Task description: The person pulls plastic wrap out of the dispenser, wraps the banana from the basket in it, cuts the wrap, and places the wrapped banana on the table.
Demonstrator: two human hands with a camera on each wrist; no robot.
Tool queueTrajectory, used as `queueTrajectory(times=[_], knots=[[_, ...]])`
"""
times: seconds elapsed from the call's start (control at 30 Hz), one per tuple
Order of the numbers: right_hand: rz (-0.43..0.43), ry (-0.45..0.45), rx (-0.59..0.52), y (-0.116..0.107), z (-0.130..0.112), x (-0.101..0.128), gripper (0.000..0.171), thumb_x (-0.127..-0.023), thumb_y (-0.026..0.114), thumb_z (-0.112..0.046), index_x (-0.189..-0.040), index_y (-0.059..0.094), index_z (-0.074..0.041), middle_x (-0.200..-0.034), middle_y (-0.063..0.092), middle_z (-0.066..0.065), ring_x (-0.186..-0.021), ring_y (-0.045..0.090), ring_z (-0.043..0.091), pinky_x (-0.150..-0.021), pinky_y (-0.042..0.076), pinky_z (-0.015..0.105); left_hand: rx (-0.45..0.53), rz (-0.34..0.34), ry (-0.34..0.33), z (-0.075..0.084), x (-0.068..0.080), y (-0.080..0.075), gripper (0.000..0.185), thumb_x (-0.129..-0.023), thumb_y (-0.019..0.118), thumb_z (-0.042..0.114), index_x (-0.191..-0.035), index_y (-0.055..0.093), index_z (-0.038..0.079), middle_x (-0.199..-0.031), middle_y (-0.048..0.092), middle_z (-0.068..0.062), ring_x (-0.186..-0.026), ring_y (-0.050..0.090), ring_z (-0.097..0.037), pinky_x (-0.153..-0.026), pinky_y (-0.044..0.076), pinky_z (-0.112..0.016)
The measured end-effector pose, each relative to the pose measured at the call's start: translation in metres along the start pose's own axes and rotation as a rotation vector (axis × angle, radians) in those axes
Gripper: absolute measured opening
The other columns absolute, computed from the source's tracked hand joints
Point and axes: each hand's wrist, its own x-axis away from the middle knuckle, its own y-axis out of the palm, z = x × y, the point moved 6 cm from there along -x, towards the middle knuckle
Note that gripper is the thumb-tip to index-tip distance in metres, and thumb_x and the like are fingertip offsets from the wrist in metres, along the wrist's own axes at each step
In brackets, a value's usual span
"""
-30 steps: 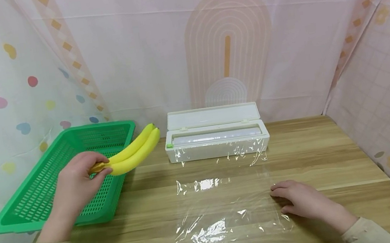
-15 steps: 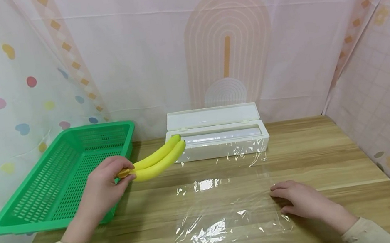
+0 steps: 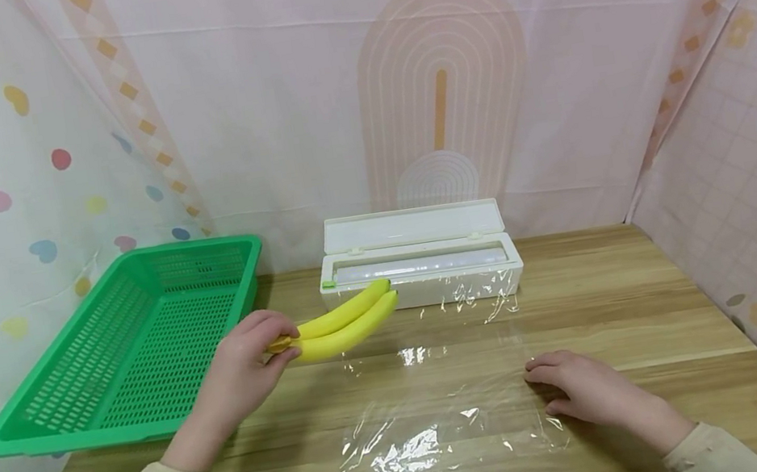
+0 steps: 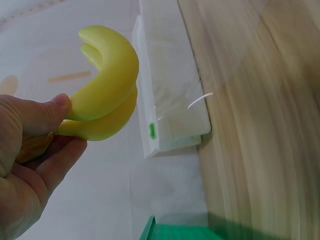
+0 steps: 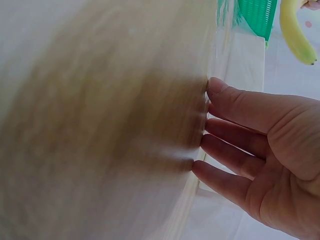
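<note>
My left hand [image 3: 247, 370] pinches a pair of joined yellow bananas [image 3: 344, 331] by their brown stem, thumb on one side and fingers on the other. In the left wrist view the bananas [image 4: 107, 85] curve away from the fingertips. They hang over the left part of a sheet of clear cling film [image 3: 442, 414], which runs forward over the wooden table from a white dispenser box [image 3: 423, 289]. My right hand [image 3: 593, 391] rests its fingertips at the film's right edge. The right wrist view shows this hand's fingers [image 5: 225, 182] spread and fairly straight, tips on the tabletop.
A green slotted basket [image 3: 35, 442] stands at the left of the table. The dispenser's lid [image 3: 414, 226] is raised at the back, near the patterned curtain [image 3: 288, 119]. Bare tabletop [image 3: 592, 286] shows at the right.
My left hand has carried the bananas to the right and lower, from over the basket to over the film. The right hand has kept its place.
</note>
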Motion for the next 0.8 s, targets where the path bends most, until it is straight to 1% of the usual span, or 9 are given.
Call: queueTrajectory(times=[0.3, 0.47, 0.63, 0.8], knots=[[-0.006, 0.007, -0.004, 0.0, 0.0, 0.0, 0.044, -0.075, 0.084, -0.014, -0.114, 0.07, -0.001, -0.119, 0.066, 0.014, -0.109, 0.062, 0.034, -0.093, 0.051, 0.048, 0.042, -0.012, 0.037, 0.009, -0.004, 0.023, 0.035, -0.064, 0.086, -0.012, -0.087, 0.067, 0.007, -0.097, 0.065, -0.005, -0.086, 0.063, -0.02, -0.069, 0.059, -0.032], [-0.008, 0.014, -0.001, 0.0, 0.001, 0.0, 0.044, -0.075, 0.085, -0.014, -0.114, 0.07, -0.002, -0.119, 0.066, 0.014, -0.11, 0.062, 0.034, -0.093, 0.051, 0.048, 0.083, -0.041, 0.06, 0.013, -0.007, 0.037, 0.034, -0.065, 0.086, -0.012, -0.086, 0.067, 0.007, -0.097, 0.066, -0.005, -0.088, 0.064, -0.021, -0.07, 0.059, -0.03], [-0.009, 0.017, -0.001, 0.0, 0.001, 0.0, 0.044, -0.075, 0.084, -0.014, -0.114, 0.07, -0.002, -0.119, 0.066, 0.014, -0.109, 0.062, 0.034, -0.093, 0.051, 0.048, 0.107, -0.062, 0.092, 0.018, -0.011, 0.05, 0.033, -0.066, 0.086, -0.011, -0.088, 0.067, 0.006, -0.095, 0.066, -0.005, -0.088, 0.063, -0.021, -0.073, 0.058, -0.031], [-0.007, 0.016, 0.0, 0.0, 0.0, 0.0, 0.044, -0.075, 0.085, -0.014, -0.114, 0.07, -0.001, -0.119, 0.065, 0.014, -0.109, 0.062, 0.034, -0.092, 0.051, 0.048, 0.126, -0.103, 0.108, 0.023, -0.014, 0.062, 0.032, -0.067, 0.085, -0.01, -0.089, 0.067, 0.006, -0.096, 0.066, -0.004, -0.088, 0.063, -0.021, -0.075, 0.058, -0.032]])
